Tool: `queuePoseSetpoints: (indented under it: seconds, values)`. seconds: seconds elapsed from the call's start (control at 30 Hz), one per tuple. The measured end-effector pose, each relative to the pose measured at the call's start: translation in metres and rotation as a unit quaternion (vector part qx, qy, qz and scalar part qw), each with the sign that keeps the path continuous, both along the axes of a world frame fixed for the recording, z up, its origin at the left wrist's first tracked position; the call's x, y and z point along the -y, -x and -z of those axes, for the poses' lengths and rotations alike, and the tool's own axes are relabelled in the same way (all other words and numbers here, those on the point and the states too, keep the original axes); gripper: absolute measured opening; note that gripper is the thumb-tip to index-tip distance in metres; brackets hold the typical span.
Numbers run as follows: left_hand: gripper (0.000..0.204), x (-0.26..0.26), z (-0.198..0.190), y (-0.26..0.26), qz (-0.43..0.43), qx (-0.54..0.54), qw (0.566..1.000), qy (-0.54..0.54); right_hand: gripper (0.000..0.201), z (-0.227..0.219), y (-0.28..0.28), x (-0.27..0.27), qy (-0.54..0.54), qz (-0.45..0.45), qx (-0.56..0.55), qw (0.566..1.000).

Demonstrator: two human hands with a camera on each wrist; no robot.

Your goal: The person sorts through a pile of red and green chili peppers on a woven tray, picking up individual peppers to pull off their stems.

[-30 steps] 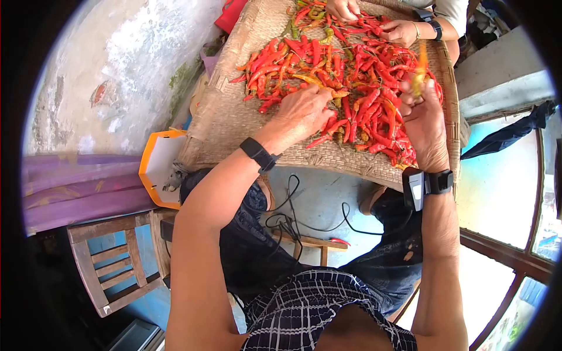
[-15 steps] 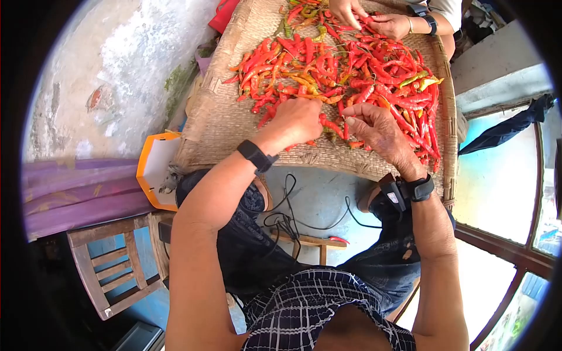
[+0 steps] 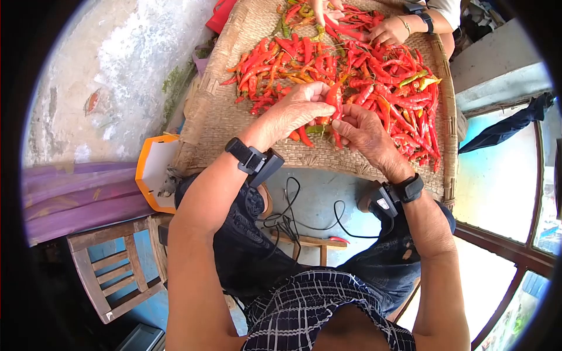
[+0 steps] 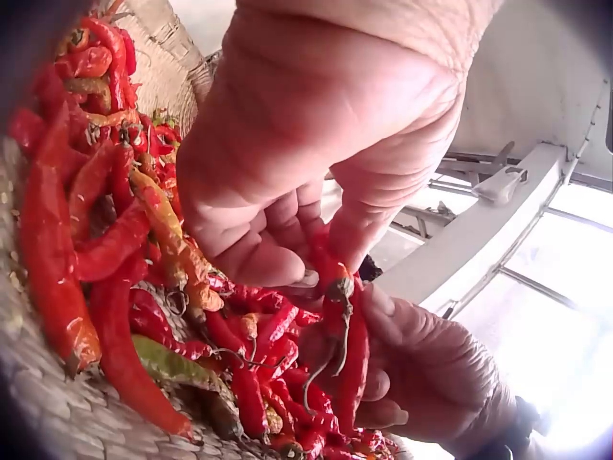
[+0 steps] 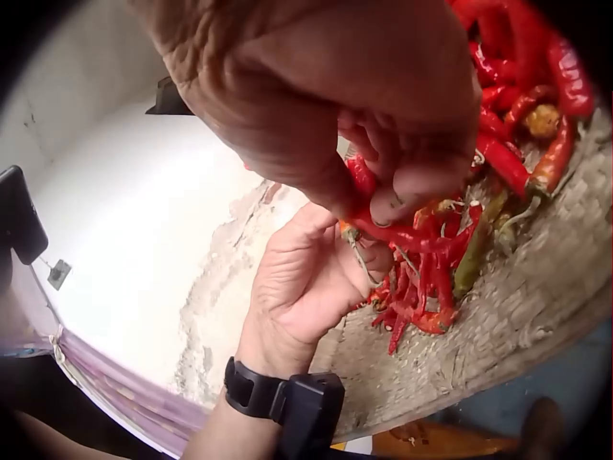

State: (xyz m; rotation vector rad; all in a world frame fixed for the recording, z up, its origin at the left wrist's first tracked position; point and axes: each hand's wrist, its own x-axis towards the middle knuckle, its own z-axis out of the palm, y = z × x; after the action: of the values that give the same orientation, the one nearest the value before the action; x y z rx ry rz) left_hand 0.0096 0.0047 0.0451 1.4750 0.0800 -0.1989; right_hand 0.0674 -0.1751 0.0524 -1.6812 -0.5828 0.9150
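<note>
Both hands meet over a woven tray (image 3: 208, 126) spread with red chili peppers (image 3: 404, 76). My left hand (image 3: 295, 111) pinches a red chili pepper (image 3: 334, 96) between thumb and fingers, its stem end turned toward me. Close against it, my right hand (image 3: 369, 136) also pinches a red chili with thumb and fingertips. In the left wrist view a dried stem (image 4: 343, 326) dangles between the two hands, beside a long red chili (image 4: 355, 369) at the right fingers. I cannot tell whether both hands share one chili. A green chili (image 3: 318, 128) lies just below the hands.
Across the tray, another person's hands (image 3: 391, 30) work among the peppers. An orange-rimmed box (image 3: 157, 169) stands at the tray's left corner, near a wooden chair (image 3: 117, 263). Black cables (image 3: 287, 219) hang below the tray. Windows (image 3: 500, 169) line the right side.
My right hand was off at the right with a yellowish chili, which now lies on the right of the pile. It then came left to the left hand, which has lifted a red chili.
</note>
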Motion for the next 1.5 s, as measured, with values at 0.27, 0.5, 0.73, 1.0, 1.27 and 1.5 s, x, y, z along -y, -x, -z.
queuePoseSetpoints:
  seconds: [0.27,0.5,0.73,1.0,1.27,1.5]
  values:
    - [0.017,-0.005,0.009,-0.003,0.072,-0.051,0.991,-0.096,0.016,0.018,0.001,0.005,0.006,-0.047,0.17,0.984]
    - [0.014,-0.002,0.012,-0.006,-0.027,-0.035,0.982,-0.184,0.013,0.008,-0.002,0.008,0.033,-0.043,0.183,0.982]
    - [0.017,-0.013,0.007,-0.006,-0.097,-0.016,0.994,-0.044,0.02,-0.014,-0.04,0.027,-0.118,0.185,0.02,0.975]
    - [0.021,-0.002,0.006,-0.005,0.024,-0.021,0.991,0.127,0.031,-0.001,-0.02,0.007,-0.086,0.09,0.235,0.964]
    - [0.028,-0.003,-0.004,0.0,-0.029,0.004,0.996,0.089,0.015,-0.012,-0.014,0.01,-0.004,0.032,0.04,0.999]
    - [0.028,-0.015,0.005,-0.001,-0.137,0.01,0.986,0.094,0.022,0.002,-0.052,0.027,-0.31,0.29,-0.263,0.867]
